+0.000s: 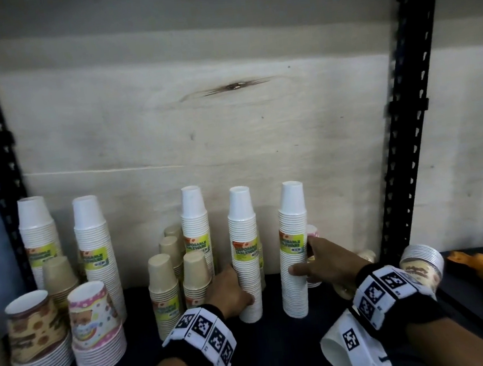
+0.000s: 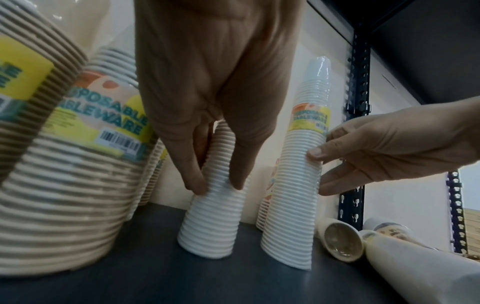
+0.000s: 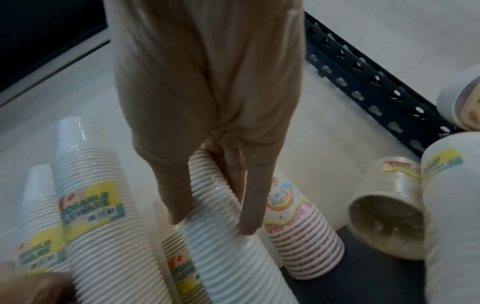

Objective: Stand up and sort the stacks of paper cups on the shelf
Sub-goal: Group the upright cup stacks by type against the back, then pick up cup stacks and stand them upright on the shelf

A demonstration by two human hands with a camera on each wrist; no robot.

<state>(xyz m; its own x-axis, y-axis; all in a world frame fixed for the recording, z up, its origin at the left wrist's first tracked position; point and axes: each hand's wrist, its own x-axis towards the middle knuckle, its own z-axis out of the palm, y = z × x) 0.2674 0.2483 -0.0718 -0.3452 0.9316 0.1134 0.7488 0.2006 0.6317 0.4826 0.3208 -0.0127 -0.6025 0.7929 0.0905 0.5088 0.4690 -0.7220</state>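
Two tall wrapped stacks of white paper cups stand upright on the dark shelf (image 1: 281,342). My left hand (image 1: 239,287) grips the left white stack (image 1: 244,242) low down, thumb in front and fingers behind; the left wrist view shows the left hand (image 2: 217,186) round that stack (image 2: 207,230). My right hand (image 1: 306,261) holds the right white stack (image 1: 291,222) at mid-height, and the right wrist view has the right hand (image 3: 211,223) clasped on it (image 3: 228,257). The right stack leans a little. Both stacks carry yellow-green labels.
More white stacks (image 1: 95,251) (image 1: 195,226) and brown stacks (image 1: 164,295) stand to the left, patterned stacks (image 1: 95,323) at front left. A pink patterned stack (image 3: 298,222) stands behind the right white stack. Wrapped stacks (image 1: 420,265) lie on their sides by the black upright (image 1: 393,166).
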